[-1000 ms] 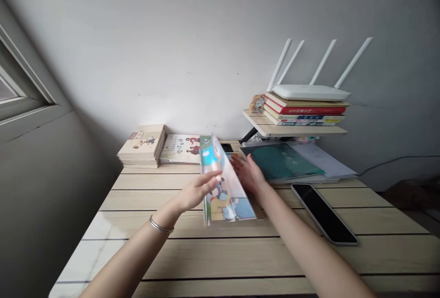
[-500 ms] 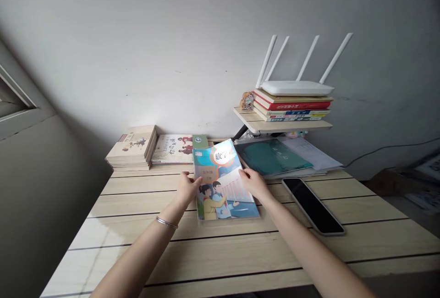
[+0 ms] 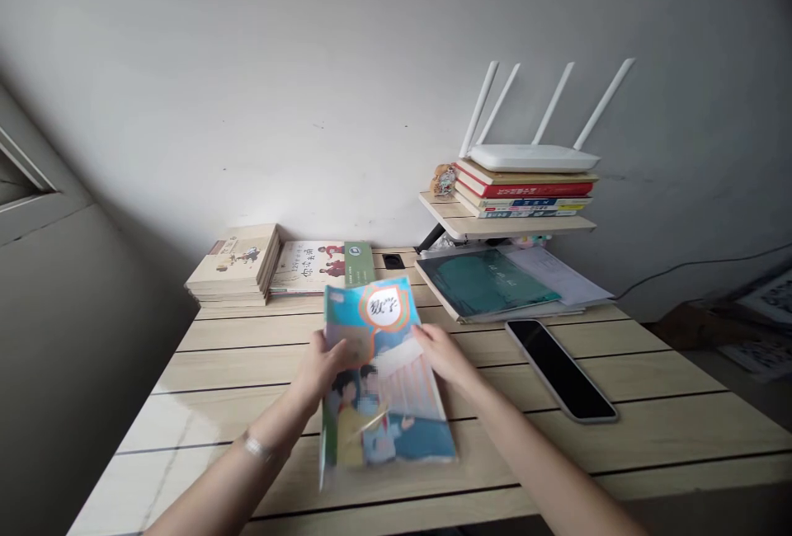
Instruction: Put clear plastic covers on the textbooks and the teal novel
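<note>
A math textbook (image 3: 389, 387) with a blue illustrated cover in a clear sleeve is held in both hands near the middle of the desk. Its lower part is smeared by motion. My left hand (image 3: 325, 363), with a bracelet at the wrist, grips the left edge, thumb on the cover. On the right edge my right hand (image 3: 442, 352) is closed, its fingers partly hidden behind the book. Whether the lower edge touches the desk I cannot tell.
Along the wall stand a book stack (image 3: 235, 264), a green-and-white book (image 3: 325, 264) and a teal folder (image 3: 495, 282) on papers. A phone (image 3: 562, 371) lies at right. The raised shelf (image 3: 513, 228) carries books and a white router (image 3: 533, 158).
Both hands have drawn the textbook toward me and slightly left. It looks larger, and a dark desk socket behind it has come into view.
</note>
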Motion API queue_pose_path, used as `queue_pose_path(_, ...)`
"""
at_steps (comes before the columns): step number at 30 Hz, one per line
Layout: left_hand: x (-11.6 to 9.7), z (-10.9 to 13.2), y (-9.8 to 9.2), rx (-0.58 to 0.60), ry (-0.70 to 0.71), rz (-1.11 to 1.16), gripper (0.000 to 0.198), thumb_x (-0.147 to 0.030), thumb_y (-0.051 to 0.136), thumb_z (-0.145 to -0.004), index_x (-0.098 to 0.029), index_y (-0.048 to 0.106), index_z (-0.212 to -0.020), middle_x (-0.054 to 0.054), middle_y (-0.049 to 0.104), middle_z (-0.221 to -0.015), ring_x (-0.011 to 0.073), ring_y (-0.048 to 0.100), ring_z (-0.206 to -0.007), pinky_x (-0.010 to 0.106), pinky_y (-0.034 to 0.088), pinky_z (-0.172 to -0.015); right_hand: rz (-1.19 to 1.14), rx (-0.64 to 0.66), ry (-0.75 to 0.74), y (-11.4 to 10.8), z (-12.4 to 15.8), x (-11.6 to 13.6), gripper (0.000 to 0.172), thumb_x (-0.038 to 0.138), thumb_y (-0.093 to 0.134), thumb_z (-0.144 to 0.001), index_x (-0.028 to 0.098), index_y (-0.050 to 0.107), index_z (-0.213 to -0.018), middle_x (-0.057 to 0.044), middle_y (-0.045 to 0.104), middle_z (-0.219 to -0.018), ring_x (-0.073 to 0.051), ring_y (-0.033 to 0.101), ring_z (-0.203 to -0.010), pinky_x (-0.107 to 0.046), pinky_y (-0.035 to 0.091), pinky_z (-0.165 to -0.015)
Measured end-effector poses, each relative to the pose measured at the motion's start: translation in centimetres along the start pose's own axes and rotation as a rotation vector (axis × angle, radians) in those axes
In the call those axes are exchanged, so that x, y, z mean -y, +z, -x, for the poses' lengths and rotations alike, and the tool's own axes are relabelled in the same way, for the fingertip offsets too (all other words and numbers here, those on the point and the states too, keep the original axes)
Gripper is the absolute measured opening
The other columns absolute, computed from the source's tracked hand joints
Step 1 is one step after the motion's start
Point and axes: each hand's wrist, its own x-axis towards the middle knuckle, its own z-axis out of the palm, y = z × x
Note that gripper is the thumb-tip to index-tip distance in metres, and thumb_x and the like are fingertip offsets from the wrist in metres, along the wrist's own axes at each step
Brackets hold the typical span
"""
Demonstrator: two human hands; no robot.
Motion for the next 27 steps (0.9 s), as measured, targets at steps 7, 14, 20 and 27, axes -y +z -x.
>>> queue_pose_path(7,3.2,5.4,-6.3,-0.183,0.039,-0.157,0.083,-0.047,0.062,-0.075,-0.018,0.02,-0.14,0.017,0.055,-0.125,0.0307,0.055,-0.115,0.038,0.049,-0.087,0.058,0.038,-0.067,4.1,2.0,3.1,0.03,0.051,0.043,-0.082,0.025,0.043,-0.067,-0.003,0.06,-0.074,-0.021,0.055,-0.07,-0.03,0.039,-0.064)
queue_pose_path(14,3.7,5.1,-5.1,-0.191,0.369,-0.822,0.055,-0.043,0.041,-0.087,-0.022,0.042,-0.138,0.012,0.023,-0.153,0.0313,0.024,-0.139,0.049,0.027,-0.109,0.222,-0.002,-0.012,5.2,-1.9,4.2,0.035,0.041,0.034,-0.088,0.025,0.035,-0.057,-0.002,0.056,-0.06,-0.019,0.05,-0.06,-0.029,0.031,-0.054)
queue_pose_path(20,4.3,5.5,-3.5,-0.174,0.398,-1.36,0.058,-0.041,0.039,-0.09,-0.019,0.037,-0.143,0.014,0.023,-0.154,0.0367,0.022,-0.14,0.059,0.022,-0.107,0.388,-0.066,-0.033,5.6,-1.7,3.5,0.032,0.033,0.036,-0.091,0.023,0.047,-0.063,-0.004,0.061,-0.072,-0.018,0.056,-0.069,-0.027,0.031,-0.057)
queue_pose_path(27,2.3,2.6,-1.0,0.001,0.74,-1.509,0.054,-0.04,0.038,-0.093,-0.021,0.034,-0.144,0.01,0.024,-0.154,0.0309,0.021,-0.141,0.06,0.022,-0.109,0.487,-0.124,-0.03,5.8,-2.2,3.8,0.024,0.025,0.04,-0.092,0.017,0.058,-0.079,-0.009,0.063,-0.094,-0.018,0.058,-0.086,-0.026,0.037,-0.067)
